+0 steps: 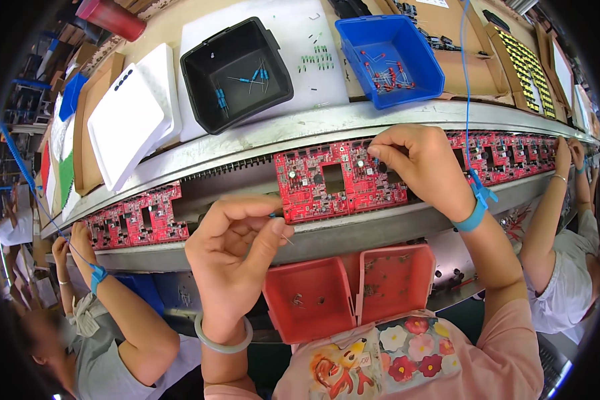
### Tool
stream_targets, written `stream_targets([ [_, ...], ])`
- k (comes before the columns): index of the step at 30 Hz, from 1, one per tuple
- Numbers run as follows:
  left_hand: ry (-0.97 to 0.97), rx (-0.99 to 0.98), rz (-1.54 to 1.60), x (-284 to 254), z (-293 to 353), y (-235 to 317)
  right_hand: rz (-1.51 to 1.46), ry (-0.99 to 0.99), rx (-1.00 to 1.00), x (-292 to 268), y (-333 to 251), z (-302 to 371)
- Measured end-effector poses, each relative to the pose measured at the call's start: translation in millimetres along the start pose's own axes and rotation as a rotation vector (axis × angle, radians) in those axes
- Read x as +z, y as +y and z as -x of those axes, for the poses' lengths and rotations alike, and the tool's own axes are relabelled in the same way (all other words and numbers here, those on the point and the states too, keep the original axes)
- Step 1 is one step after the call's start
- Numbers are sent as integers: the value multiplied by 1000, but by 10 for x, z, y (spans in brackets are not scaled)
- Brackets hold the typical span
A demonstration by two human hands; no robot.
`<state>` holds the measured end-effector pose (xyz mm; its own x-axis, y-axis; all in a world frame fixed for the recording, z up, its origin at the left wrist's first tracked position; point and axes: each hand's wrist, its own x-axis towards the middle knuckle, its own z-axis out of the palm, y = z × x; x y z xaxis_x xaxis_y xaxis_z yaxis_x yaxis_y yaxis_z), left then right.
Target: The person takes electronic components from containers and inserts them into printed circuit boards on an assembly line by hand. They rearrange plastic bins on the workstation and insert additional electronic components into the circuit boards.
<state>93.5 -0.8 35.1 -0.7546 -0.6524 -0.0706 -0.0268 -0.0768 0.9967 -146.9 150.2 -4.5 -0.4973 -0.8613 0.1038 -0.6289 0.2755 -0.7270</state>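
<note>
Left hand point(237, 250) raised in front of the chest, palm turned inward, fingers curled, thumb and index tips pinched together (something thin sits between them, too small to tell); left forearm rises near vertical from the lower edge; right hand point(417, 163) reaches further forward, palm down, wrist bent, fingers bunched and pressing downward at the tips; right forearm runs diagonally up from the lower right.

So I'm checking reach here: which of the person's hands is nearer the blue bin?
Right. The right hand works on the red circuit board just below the blue bin; the left hand is lower, further left.
</note>
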Motion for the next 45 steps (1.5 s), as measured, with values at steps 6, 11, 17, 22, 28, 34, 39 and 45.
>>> stream_targets([
  [6,-69,58,-76,-39,19,-68,127,-9,-14,4,-21,-22],
  [11,-107,62,-82,-51,23,-77,177,-38,12,4,-24,-28],
  [17,-168,87,-86,-80,-3,-98,292,52,-84,78,-23,-15],
  [22,-138,144,-158,-52,-62,-158,436,121,-166,145,-56,13],
  [28,-105,268,-444,8,-231,-156,505,196,-206,131,-106,-10],
  [34,-106,413,-771,155,-410,-193,420,337,-148,-176,-65,-354],
  [39,-152,334,-835,214,-505,-302,627,254,-170,-323,329,-695],
  [45,-177,287,-897,283,-585,-229,643,142,-129,-325,463,-805],
])
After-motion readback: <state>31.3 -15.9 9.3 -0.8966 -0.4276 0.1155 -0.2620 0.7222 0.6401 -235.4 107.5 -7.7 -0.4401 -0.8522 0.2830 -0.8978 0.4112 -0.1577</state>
